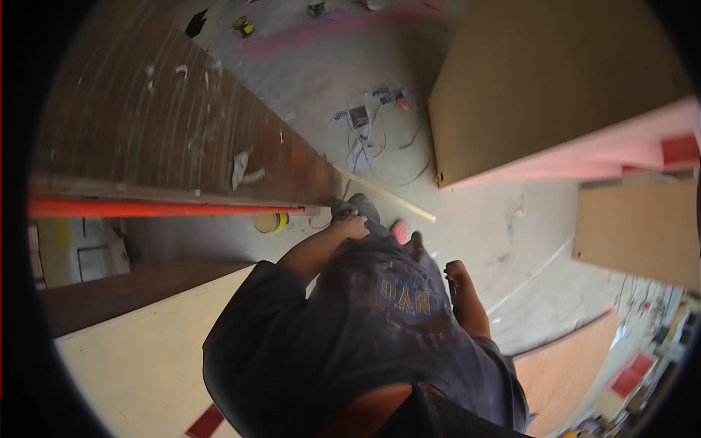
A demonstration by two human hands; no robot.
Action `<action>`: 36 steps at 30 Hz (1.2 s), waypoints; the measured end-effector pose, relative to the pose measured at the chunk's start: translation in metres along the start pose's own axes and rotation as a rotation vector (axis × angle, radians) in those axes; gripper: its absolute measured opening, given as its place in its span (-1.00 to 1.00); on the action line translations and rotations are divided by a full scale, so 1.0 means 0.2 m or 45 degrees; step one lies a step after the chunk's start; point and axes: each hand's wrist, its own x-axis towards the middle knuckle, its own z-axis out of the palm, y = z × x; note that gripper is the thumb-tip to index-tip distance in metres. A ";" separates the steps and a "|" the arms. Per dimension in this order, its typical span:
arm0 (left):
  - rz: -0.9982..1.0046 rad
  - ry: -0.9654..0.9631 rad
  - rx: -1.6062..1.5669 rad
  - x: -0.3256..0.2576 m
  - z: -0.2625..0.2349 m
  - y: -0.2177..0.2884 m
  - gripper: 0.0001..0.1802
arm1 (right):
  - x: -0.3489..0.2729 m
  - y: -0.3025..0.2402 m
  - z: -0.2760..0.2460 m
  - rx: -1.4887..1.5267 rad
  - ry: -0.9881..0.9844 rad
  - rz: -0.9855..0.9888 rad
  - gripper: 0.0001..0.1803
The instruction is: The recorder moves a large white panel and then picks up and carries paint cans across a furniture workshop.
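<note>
Your left hand (pixel 349 228) grips the dark board (pixel 182 146) at mid-frame, apparently steadying it; your right hand's (pixel 456 274) grasp cannot be told.

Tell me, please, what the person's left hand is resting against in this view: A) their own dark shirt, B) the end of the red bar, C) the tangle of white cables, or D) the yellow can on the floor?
A: the left hand lies on the dark shirt at the person's front, apart from the red bar, whose end stops just short of it.
</note>
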 end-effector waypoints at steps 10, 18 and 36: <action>0.066 -0.013 -0.351 0.62 -0.89 0.05 -0.36 | 0.68 -0.56 -1.61 0.985 0.323 -0.326 -0.87; 0.520 0.390 -0.282 1.47 -1.63 -0.57 -0.68 | 1.20 -0.74 -2.10 0.513 0.019 0.261 -0.65; -1.371 0.339 -1.857 0.82 -1.80 -1.78 -0.51 | 3.55 -2.13 -3.77 -0.736 -0.495 -0.723 -0.70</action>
